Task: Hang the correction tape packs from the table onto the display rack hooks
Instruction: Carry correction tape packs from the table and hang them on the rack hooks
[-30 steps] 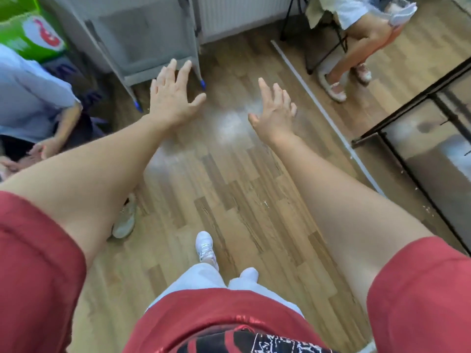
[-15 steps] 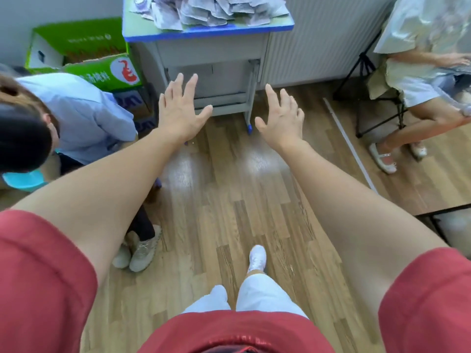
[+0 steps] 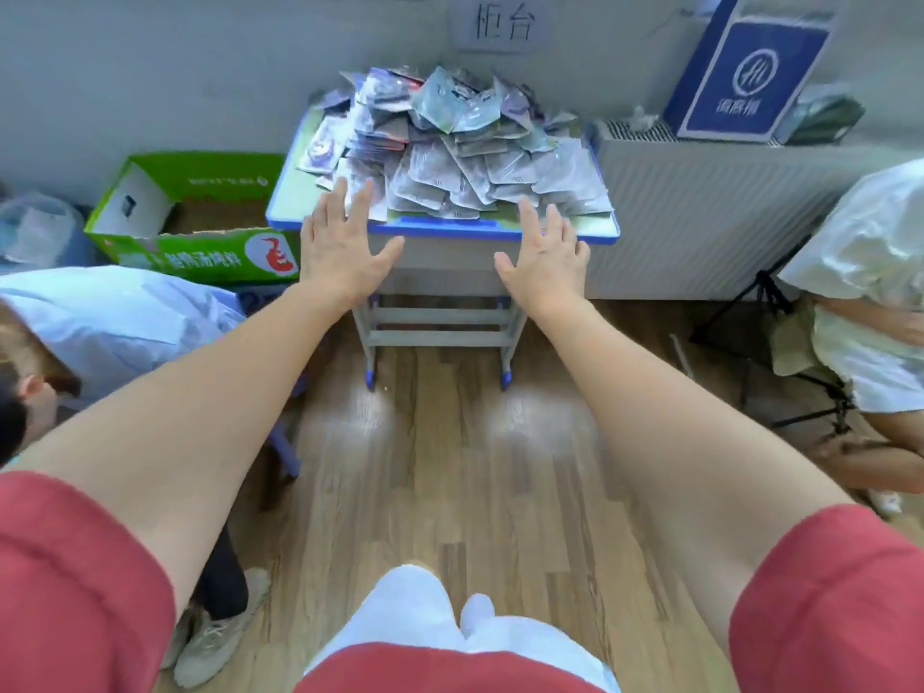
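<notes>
Left of the table (image 3: 450,230), a person in a light blue shirt (image 3: 115,312) crouches by an open green carton (image 3: 200,227). The left hand (image 3: 345,247) reaches out at the table's front left corner, palm down, its 5 fingers straight and spread, holding nothing. Its fingertips overlap the nearest packs in view, but contact cannot be told. The correction tape packs (image 3: 450,142) lie in 1 loose heap on the tabletop. The right hand (image 3: 547,262) hovers at the table's front right corner, fingers likewise spread, empty. Right of the table are a white radiator (image 3: 725,217) and a seated person (image 3: 870,272).
</notes>
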Available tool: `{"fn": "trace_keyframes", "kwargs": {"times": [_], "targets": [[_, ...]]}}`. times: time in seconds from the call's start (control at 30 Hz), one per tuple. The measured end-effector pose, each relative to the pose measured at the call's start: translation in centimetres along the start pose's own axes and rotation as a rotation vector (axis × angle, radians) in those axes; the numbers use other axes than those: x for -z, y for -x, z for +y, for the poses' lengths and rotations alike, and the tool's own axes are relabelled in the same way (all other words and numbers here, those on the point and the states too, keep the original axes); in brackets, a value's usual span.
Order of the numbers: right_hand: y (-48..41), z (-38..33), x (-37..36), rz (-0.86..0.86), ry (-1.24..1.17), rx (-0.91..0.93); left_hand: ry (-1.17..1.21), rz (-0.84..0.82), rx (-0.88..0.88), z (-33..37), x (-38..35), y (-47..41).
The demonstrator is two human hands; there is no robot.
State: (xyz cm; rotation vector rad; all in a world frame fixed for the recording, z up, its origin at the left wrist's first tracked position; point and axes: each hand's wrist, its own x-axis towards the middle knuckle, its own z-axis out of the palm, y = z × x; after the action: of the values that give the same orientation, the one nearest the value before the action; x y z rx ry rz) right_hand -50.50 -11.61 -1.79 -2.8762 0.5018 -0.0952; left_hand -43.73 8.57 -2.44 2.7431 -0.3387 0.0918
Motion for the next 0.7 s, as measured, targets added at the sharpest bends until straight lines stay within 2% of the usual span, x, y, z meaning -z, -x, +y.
{"fn": "trace_keyframes", "kwargs": {"times": [0.33,0.5,0.7], "targets": [[-18.5,-2.9,-1.8,-0.026,-0.008,0.022,-0.009,0.000,0.024,-1.7,-1.9,-18.6],[-26.9,-4.6,-2.3,-0.020,-0.050,-0.037,-0.006,-0.019,0.005,-2.8,-1.9,-28.1],[-34.1,-3.8,-3.3,-0.041,-0.135,-0.186,-0.021,-0.063,-0.054,-2.7,-3.9,-35.5]]}}
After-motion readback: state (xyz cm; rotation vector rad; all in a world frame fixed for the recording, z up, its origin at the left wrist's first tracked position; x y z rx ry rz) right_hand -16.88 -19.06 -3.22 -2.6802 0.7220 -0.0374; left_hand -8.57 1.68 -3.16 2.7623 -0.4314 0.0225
